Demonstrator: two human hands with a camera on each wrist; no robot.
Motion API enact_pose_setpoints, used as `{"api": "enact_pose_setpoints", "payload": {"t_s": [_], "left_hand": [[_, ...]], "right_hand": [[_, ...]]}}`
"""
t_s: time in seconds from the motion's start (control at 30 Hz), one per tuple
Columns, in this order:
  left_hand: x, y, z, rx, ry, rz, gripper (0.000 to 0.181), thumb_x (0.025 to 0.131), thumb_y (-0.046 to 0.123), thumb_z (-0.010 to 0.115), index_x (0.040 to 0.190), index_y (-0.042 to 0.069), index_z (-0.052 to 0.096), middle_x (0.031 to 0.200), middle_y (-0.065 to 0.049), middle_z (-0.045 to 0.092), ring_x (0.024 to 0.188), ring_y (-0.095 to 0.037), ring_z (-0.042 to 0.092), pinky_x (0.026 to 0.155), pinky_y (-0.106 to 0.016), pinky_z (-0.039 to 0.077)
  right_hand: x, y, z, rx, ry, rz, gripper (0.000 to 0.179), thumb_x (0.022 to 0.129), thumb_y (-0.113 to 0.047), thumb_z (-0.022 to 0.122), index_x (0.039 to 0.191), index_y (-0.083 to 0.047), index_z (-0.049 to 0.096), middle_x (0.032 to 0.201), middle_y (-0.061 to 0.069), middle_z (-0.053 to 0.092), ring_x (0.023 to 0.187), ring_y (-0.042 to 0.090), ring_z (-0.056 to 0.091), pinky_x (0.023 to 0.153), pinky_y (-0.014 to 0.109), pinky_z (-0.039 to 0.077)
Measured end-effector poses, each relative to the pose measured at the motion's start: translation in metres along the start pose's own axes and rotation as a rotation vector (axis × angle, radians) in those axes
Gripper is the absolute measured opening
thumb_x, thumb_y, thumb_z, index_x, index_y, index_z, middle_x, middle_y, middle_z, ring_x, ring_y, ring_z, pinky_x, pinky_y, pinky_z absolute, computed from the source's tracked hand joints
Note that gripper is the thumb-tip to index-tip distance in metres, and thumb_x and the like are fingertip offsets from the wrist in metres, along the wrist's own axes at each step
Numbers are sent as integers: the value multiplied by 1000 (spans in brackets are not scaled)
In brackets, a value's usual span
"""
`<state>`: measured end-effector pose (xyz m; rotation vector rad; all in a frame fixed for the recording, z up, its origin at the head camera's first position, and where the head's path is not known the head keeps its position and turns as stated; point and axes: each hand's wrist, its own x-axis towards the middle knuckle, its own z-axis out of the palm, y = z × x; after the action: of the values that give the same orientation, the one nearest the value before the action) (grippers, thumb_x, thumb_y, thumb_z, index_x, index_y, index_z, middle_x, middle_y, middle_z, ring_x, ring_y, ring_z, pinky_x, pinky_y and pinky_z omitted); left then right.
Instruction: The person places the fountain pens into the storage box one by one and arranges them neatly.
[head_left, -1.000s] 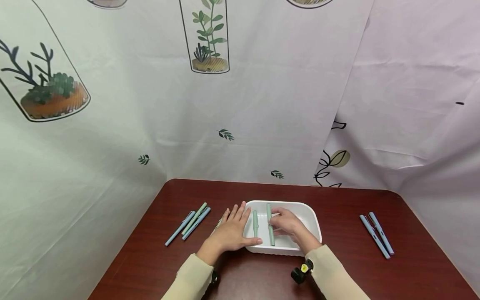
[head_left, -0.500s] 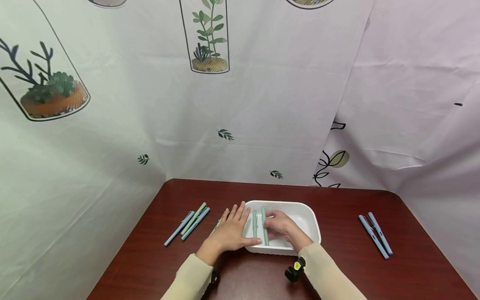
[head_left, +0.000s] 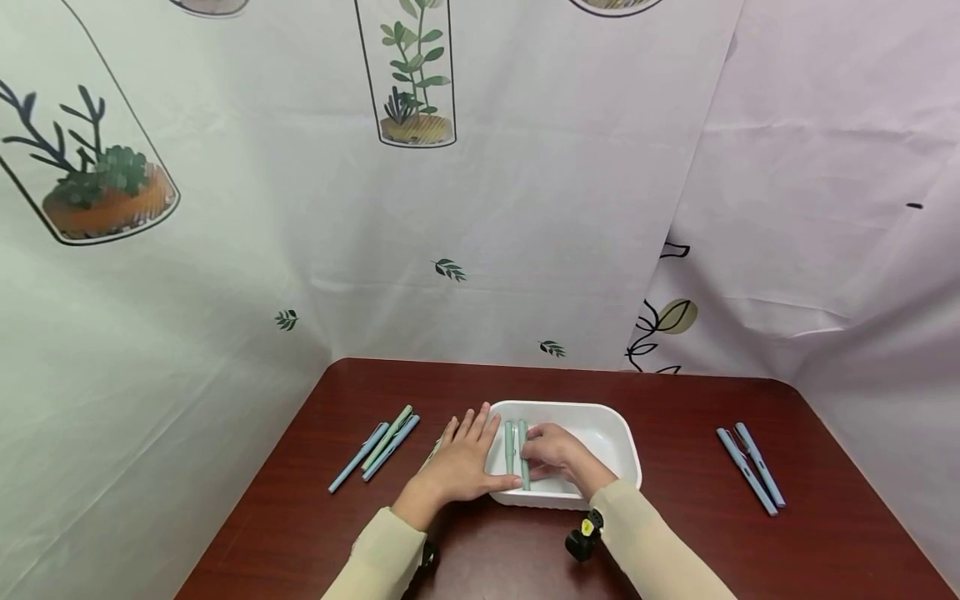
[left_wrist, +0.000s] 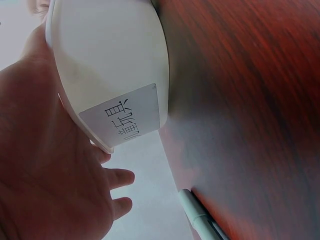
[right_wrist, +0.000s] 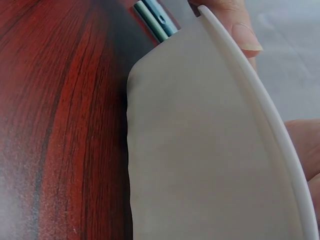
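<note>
A white plastic tray [head_left: 618, 454] stands in the middle of the table. My left hand [head_left: 461, 467] rests on its left rim, fingers straight and spread, thumb over the near edge. Inside the tray my right hand [head_left: 561, 454] pinches a pale green pen [head_left: 522, 432] between thumb and fingers. That pen lies roughly parallel to a second green pen [head_left: 509, 450], a small gap to its right. In the left wrist view the tray's outer wall [left_wrist: 110, 45] carries a label with printed characters [left_wrist: 122, 117]. The tray wall hides most of my right hand in the right wrist view.
On the table's left lie two blue pens [head_left: 358, 458] with a green pen [head_left: 387, 437] between them. A further green pen [left_wrist: 200, 217] lies beside my left hand, mostly covered in the head view. Two blue pens [head_left: 760, 463] lie at the right. Patterned cloth hangs behind.
My right hand has moved left inside the tray, bringing its green pen close to the other green pen. My left hand has stayed on the rim.
</note>
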<state>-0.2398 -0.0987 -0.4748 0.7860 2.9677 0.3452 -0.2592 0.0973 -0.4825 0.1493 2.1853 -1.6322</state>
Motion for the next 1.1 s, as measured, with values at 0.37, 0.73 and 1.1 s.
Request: {"api": "enact_pose_setpoints", "payload": {"t_s": [0.37, 0.73, 1.1], "left_hand": [[1, 2, -5, -6, -10, 4, 108, 85, 79, 55, 161, 8, 25, 169, -16, 13, 153, -41, 18, 121, -60, 16], [2, 1, -4, 0, -4, 11, 109, 85, 79, 56, 161, 8, 25, 169, -17, 13, 153, -41, 19, 121, -60, 17], [-1, 1, -2, -12, -14, 4, 109, 85, 79, 56, 162, 9, 23, 169, -16, 13, 153, -41, 20, 122, -60, 16]], "right_hand": [[1, -8, 9, -204, 79, -21, 48, 80, 4, 62, 126, 13, 52, 81, 14, 63, 65, 16, 64, 59, 27, 59], [1, -6, 11, -278, 117, -43, 44, 81, 3, 64, 123, 12, 51, 78, 13, 61, 57, 13, 63, 54, 24, 57], [-8, -3, 8, -330, 123, -38, 44, 89, -1, 65, 129, 12, 52, 65, 10, 66, 50, 11, 61, 51, 24, 54]]}}
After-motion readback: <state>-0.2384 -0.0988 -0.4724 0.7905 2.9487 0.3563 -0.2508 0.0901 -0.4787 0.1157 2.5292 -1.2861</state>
